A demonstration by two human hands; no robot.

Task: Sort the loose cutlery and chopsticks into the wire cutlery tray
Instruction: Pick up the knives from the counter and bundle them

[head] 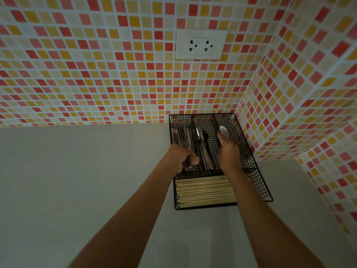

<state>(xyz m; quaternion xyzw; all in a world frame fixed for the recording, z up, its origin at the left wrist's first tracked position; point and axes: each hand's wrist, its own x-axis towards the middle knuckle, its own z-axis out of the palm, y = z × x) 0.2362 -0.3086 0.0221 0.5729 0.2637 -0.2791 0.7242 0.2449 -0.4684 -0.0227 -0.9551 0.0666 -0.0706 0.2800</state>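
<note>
Mosaic tiles in red and yellow wrap the corner, with a socket [201,44] above, and the grey counter [77,171] carries the wire tray [257,180] pushed close to the right-hand wall.

My left hand [180,158] has its fingers curled round a bundle [181,136] of metal cutlery. The bundle lies in the tray's left slot and runs away from the hand toward the far wall, with a few ends poking out under the thumb. My right hand [229,151] sits over the right slot. A pale spoon [224,130] shows its bowl just past the fingertips, and the handle is hidden under the hand, so I take it as gripped rather than see the grip. The middle slot already holds some pieces [201,140]. Chopsticks [204,190] lie packed crosswise in the near slot, under my right forearm.

The bundle worries me most. If I let go all at once, the pieces could fan out, ride up on the divider or catch an end in the mesh. The spoon could snag the same way if it goes down tilted. Both hands bear on the tray together, so a push could shove it into the tiles. Dropping my right forearm could also drag the top chopsticks out of line.
</note>
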